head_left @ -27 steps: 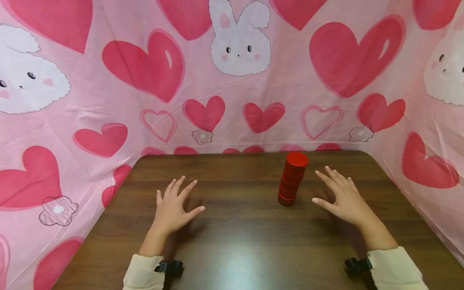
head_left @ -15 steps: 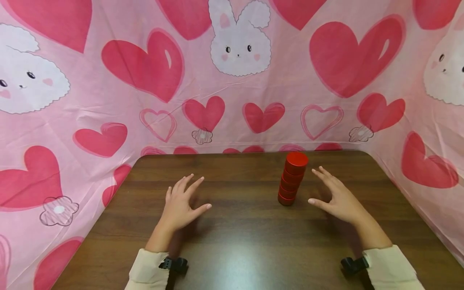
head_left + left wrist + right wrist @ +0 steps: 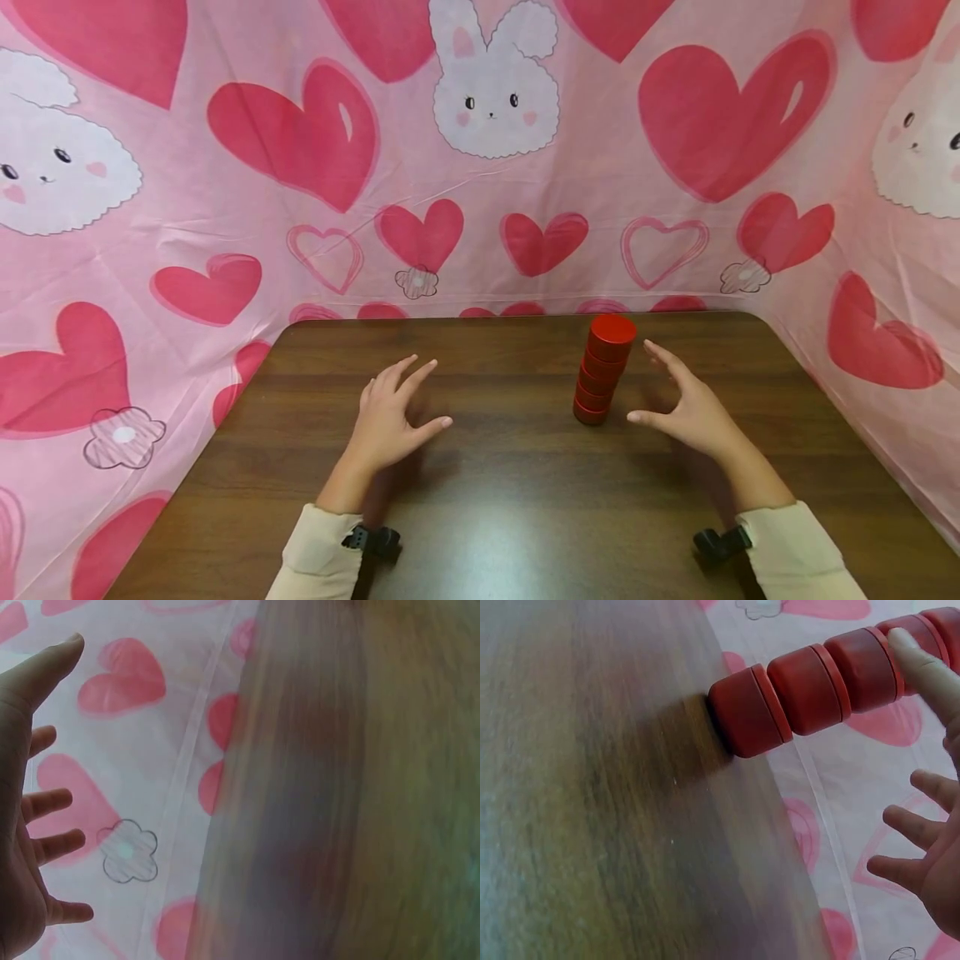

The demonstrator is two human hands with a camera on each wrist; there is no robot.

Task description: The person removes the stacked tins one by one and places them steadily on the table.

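Note:
A stack of several small red round tins with lids stands on the brown wooden table, right of the middle in the head view. My right hand is just to the right of the stack, thumb and fingers spread and holding nothing. In the right wrist view the thumb overlaps one of the upper tins, and the bottom tin sits on the tabletop. Over the table's left half, my left hand has its fingers spread, well apart from the tins; nothing lies in its palm in the left wrist view.
The wooden table has a rounded far edge. Pink cloth printed with hearts and rabbits hangs behind it and along both sides. Each wrist wears a black strap-on camera, on the left and right.
Both hands have moved inward over the table, the left one rightward and the right one leftward, closer to the stack of tins. The tins have not moved.

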